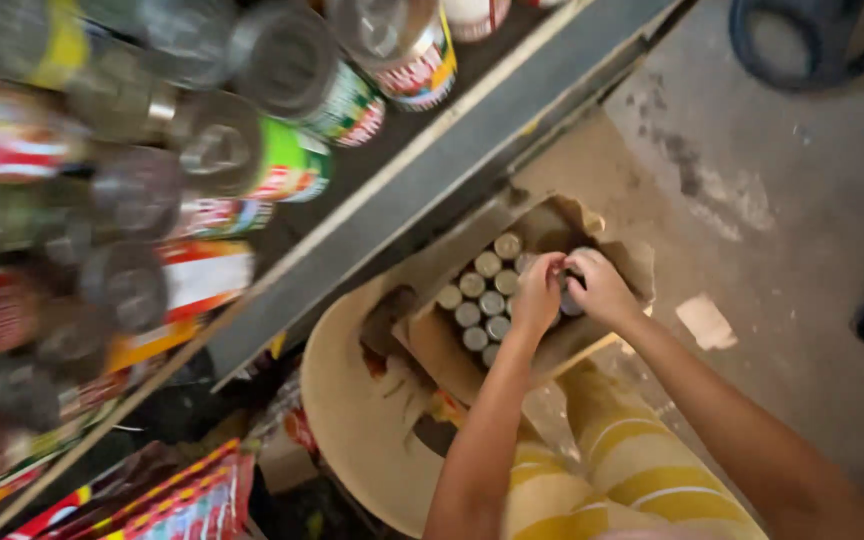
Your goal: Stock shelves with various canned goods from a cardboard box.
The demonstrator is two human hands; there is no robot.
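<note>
An open cardboard box rests on a round tan stool below me and holds several small cans standing upright, lids showing. My left hand and my right hand are both down inside the box at its right side, fingers curled onto cans there. The cans under my fingers are mostly hidden, so how many each hand grips is unclear.
A shelf runs diagonally at the left, stocked with several labelled cans lying lid-outward. Red and yellow packets sit at the bottom left. Concrete floor lies to the right, with a dark round object at the top right.
</note>
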